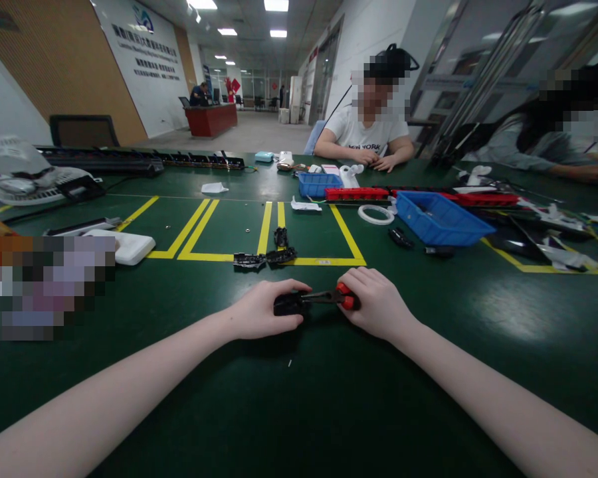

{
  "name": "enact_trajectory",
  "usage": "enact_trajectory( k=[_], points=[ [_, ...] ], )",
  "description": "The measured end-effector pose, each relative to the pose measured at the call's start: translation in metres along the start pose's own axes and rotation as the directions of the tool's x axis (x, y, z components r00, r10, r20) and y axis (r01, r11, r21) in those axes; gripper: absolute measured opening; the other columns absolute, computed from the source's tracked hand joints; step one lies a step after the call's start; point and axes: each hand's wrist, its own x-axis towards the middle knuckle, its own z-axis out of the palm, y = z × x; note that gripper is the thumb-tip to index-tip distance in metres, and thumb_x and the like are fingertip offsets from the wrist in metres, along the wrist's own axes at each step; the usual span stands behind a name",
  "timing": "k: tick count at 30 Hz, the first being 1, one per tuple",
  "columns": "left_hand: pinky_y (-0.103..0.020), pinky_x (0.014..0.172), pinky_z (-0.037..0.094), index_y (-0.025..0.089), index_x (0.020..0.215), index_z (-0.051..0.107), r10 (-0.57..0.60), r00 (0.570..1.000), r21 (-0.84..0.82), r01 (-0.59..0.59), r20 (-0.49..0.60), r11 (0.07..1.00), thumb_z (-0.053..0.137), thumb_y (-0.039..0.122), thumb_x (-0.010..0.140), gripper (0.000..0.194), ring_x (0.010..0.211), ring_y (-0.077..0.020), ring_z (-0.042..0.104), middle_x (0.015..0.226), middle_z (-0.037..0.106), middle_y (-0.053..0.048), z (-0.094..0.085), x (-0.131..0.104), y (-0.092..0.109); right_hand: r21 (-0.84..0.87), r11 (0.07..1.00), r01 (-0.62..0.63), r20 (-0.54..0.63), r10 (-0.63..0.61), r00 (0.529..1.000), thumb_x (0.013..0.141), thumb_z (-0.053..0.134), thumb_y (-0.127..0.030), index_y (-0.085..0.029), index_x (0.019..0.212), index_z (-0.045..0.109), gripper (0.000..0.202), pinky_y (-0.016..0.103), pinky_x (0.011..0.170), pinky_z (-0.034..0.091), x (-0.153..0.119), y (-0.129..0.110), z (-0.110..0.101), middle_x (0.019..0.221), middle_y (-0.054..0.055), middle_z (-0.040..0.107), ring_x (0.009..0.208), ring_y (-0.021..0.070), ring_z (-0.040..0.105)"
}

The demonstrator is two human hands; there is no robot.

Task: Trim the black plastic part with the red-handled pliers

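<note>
1. Nearest, a small white sliver lies on the green table, small enough to be brushed away by a passing wrist.
2. Just beyond it, the black part is held above the near middle of the table. The pliers reach it from the right, their nose at its right end; whether the jaws grip it cannot be told. If they slipped on the hard surface, the nose could scratch the part or nip the fingertips close by. Too hard a squeeze or twist might crack it, and a loose hold would let it turn.
3. The left hand comes in from the left, half curled, thumb on the near side and fingers on the far side of the black part. The right hand is closed around the red handles, knuckles up, its forearm slanting in from the near right. The two hands face each other, a short gap between them.
4. Farther on, black pieces lie on and beside the yellow tape; a forward jerk of the knuckles could scatter them.
5. Beyond, to the right, stands a blue bin; at the far side sits a person, forearms on the table.
</note>
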Motion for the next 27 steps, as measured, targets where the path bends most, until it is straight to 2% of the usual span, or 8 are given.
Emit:
enact_trajectory(
  k=[11,20,27],
  points=[
    [-0.039,0.090,0.049,0.023,0.130,0.055,-0.025,1.000,0.022,0.024,0.004,0.999,0.066,0.032,0.082,0.051,0.102,-0.0256,0.064,0.117,0.067,-0.007,-0.0005,0.0006,0.0020,-0.027,1.000,-0.003,0.027,0.004,1.000,0.074,0.059,-0.017,-0.018,0.085,0.057,0.012,0.034,0.073,0.042,0.0008,-0.0018,0.0004,0.090,0.009,0.065,0.082,0.0233,0.057],
    [-0.038,0.091,0.048,0.022,0.127,0.058,0.001,1.000,0.052,-0.001,-0.009,0.999,0.066,0.030,0.081,0.047,0.100,-0.0245,0.064,0.115,0.068,-0.005,0.0007,0.0009,0.0004,-0.061,0.998,0.013,0.042,-0.010,0.999,0.073,0.062,-0.017,-0.017,0.084,0.056,0.013,0.033,0.073,0.041,0.0012,-0.0025,0.0007,0.088,0.009,0.064,0.079,0.0220,0.055],
    [-0.034,0.083,0.051,0.018,0.123,0.060,-0.031,0.999,0.026,0.031,-0.014,0.999,0.065,0.030,0.081,0.044,0.094,-0.0229,0.065,0.109,0.069,-0.006,0.0014,0.0005,0.0038,-0.035,0.999,-0.001,0.053,0.003,0.999,0.073,0.060,-0.015,-0.018,0.084,0.056,0.012,0.033,0.072,0.042,0.0006,-0.0038,-0.0016,0.088,0.008,0.064,0.079,0.0220,0.056]
  ],
)
